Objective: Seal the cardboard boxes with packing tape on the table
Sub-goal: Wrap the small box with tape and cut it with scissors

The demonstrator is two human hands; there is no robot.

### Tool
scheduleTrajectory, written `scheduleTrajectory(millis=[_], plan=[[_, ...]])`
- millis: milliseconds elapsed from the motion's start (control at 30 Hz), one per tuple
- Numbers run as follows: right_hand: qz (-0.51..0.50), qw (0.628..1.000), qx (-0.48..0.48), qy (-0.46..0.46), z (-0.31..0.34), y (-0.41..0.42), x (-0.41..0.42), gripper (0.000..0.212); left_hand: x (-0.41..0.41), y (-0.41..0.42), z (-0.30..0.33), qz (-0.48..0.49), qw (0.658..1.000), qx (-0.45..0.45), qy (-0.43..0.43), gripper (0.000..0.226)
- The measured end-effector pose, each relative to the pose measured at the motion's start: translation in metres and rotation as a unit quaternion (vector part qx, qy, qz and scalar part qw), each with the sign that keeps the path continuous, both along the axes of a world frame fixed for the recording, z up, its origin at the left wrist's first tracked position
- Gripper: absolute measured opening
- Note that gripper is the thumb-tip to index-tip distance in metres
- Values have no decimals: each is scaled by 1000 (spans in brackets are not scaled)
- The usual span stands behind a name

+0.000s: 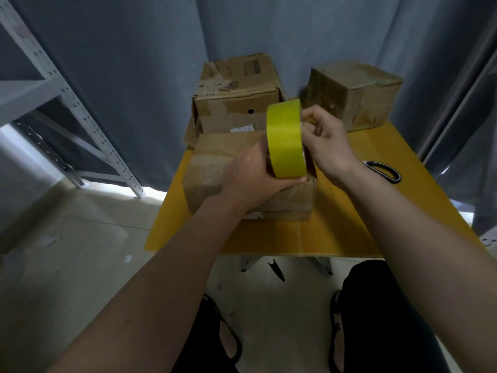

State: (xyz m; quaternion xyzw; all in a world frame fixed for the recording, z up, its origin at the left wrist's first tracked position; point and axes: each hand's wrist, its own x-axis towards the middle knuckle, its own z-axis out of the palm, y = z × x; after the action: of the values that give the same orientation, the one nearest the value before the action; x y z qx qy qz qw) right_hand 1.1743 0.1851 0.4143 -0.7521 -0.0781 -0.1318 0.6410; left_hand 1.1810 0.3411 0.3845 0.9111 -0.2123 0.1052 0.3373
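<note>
I see the yellow-green tape roll [286, 140] held upright on edge, above the nearest cardboard box [215, 170], which sits on the yellow table [336, 232]. My left hand [250, 179] grips the roll from below and the near side, fingers curled round its lower rim, forearm reaching in from the lower left. My right hand [326, 142] is at the roll's right edge, fingertips pinched on what looks like the tape's loose end, wrist bent inward. Behind the near box stands a second, worn box [236, 95]; a third box [357, 95] sits at the table's far right corner. Black-handled scissors [384, 170] lie on the table right of my right wrist.
</note>
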Motion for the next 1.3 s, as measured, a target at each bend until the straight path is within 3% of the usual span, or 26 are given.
scheduleTrajectory(millis=[100, 233, 400, 633, 700, 800, 967, 1100, 1200, 1300], plan=[[-40, 995, 85, 13, 5, 4, 11, 14, -1, 1, 0, 5, 1000, -10, 22, 92], [-34, 984, 161, 65, 5, 4, 23, 27, 3, 3, 11, -27, 994, -47, 98, 109], [-9, 980, 192, 57, 13, 0, 27, 30, 15, 6, 40, -186, 931, -171, 264, 126], [-11, 989, 145, 27, 22, -5, 33, 25, 24, -12, 35, -156, 878, -345, 291, 123], [-1, 991, 128, 24, 21, -6, 34, 31, 26, -12, 32, -144, 881, -340, 296, 124], [25, 998, 17, 50, 15, -15, 37, 31, 21, -14, 32, -124, 897, -295, 306, 125], [127, 975, -121, 135, 6, -24, 52, 12, 15, -17, 34, -126, 897, -306, 294, 68], [156, 955, -201, 150, 11, -22, 64, 3, 16, -12, 35, -101, 892, -322, 301, 71], [160, 957, -212, 116, 7, -26, 64, 9, 22, -15, 38, -69, 911, -301, 274, 69], [123, 973, -168, 104, -4, -29, 52, 12, 30, -18, 43, -32, 882, -386, 269, 73]])
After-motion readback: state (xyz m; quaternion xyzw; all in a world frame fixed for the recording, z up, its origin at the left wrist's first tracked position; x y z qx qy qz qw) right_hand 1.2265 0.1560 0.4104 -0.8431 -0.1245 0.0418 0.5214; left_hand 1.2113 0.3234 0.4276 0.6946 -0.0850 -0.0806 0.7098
